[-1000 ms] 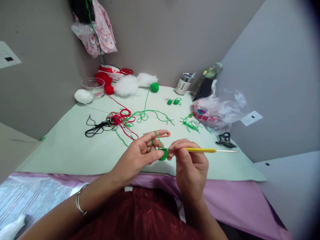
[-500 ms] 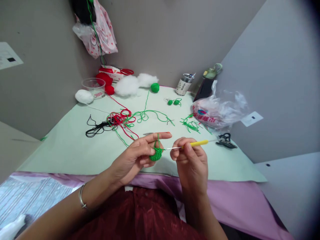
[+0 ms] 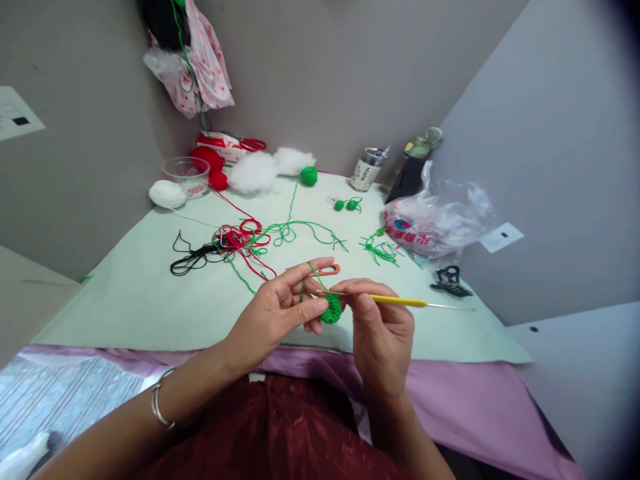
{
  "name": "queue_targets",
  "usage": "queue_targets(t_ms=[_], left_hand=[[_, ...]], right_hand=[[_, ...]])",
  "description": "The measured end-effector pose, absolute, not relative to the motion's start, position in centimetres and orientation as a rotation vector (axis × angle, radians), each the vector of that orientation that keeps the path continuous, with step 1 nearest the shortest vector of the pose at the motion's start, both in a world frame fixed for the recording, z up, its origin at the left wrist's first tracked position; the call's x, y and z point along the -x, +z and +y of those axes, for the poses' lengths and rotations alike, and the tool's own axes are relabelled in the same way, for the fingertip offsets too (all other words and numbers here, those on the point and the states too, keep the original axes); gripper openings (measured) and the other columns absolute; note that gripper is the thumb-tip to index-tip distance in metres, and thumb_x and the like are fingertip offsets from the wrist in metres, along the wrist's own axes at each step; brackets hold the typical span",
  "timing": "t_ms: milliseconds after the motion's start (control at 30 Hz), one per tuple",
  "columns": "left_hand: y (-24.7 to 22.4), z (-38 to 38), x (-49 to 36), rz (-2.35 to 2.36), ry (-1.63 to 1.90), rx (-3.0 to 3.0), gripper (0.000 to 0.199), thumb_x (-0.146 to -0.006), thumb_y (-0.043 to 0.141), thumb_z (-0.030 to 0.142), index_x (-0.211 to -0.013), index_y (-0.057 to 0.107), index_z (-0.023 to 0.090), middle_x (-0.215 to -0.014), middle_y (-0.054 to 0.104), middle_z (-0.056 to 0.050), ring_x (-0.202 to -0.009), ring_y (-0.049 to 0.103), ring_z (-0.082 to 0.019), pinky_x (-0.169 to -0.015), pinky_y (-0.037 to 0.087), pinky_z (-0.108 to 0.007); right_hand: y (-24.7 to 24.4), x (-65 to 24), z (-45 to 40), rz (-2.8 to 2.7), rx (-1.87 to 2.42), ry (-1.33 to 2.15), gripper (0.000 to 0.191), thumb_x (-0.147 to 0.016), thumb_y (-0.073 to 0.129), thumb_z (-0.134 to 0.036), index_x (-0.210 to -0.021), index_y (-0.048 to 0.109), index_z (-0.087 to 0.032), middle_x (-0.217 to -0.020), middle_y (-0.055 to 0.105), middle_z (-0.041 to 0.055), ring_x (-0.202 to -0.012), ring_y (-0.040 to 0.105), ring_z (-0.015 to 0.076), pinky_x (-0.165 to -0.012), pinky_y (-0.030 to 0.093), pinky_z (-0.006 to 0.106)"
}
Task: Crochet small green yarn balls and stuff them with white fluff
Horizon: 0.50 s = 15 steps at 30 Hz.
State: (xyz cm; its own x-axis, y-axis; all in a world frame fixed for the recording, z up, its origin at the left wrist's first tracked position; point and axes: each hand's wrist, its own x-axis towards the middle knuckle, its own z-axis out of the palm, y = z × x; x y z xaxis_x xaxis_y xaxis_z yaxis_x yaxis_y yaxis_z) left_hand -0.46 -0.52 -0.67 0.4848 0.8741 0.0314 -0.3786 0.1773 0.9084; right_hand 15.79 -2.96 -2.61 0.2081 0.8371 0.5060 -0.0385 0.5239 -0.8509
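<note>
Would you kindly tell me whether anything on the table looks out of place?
Yes: the tangle of red, black and green yarn, left of centre on the table, looks untidy because its strands cross in loose loops, unlike the neatly wound green ball.

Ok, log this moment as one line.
left hand: pinching green crochet piece | right hand: holding yellow-handled hook | hook tip: near piece's top edge | green yarn: over left index finger

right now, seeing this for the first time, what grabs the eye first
The yellow-handled hook in the right hand stands out, its tip by the green crochet piece in the left hand. Beyond them, tangled yarn sprawls left of centre; a plastic bag sits at right.
</note>
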Motion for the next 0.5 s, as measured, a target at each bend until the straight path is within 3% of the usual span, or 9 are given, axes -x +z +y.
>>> queue_targets(t_ms=[133,300,500], left_hand=[[-0.5,-0.9,0.1,0.665,0.993,-1.047,0.065,-0.082,0.082,0.027,-0.143,0.060,0.028,-0.088,0.055,0.003,-0.062,0.046,-0.005,-0.053,0.039,-0.018],[-0.3,-1.1,-0.1,0.702,0.987,-1.109,0.073,-0.083,0.080,0.025,-0.150,0.052,0.025,-0.093,0.060,0.001,-0.060,0.045,-0.005,-0.058,0.042,-0.020],[-0.4,-1.1,-0.3,0.606,0.936,-0.912,0.064,-0.085,0.079,0.030,-0.145,0.058,0.024,-0.076,0.054,0.005,-0.055,0.039,-0.005,-0.051,0.031,-0.019]], right_hand=[[-2.4,-15.7,-3.0,-1.273,0.841,0.655,0.016,-0.097,0.062,-0.019,-0.094,0.077,-0.024,-0.089,0.074,0.0033,-0.083,0.068,0.0168,-0.071,0.055,0.031],[-2.2,-15.5,-3.6,-1.444,0.908,0.414,0.021,-0.095,0.063,-0.013,-0.103,0.076,-0.026,-0.089,0.071,0.0031,-0.085,0.068,0.0181,-0.069,0.056,0.032],[-4.0,-14.8,-3.9,-1.593,0.939,-0.215,0.042,-0.092,0.066,-0.009,-0.124,0.073,-0.035,-0.107,0.073,0.0063,-0.094,0.070,0.0216,-0.074,0.059,0.038]])
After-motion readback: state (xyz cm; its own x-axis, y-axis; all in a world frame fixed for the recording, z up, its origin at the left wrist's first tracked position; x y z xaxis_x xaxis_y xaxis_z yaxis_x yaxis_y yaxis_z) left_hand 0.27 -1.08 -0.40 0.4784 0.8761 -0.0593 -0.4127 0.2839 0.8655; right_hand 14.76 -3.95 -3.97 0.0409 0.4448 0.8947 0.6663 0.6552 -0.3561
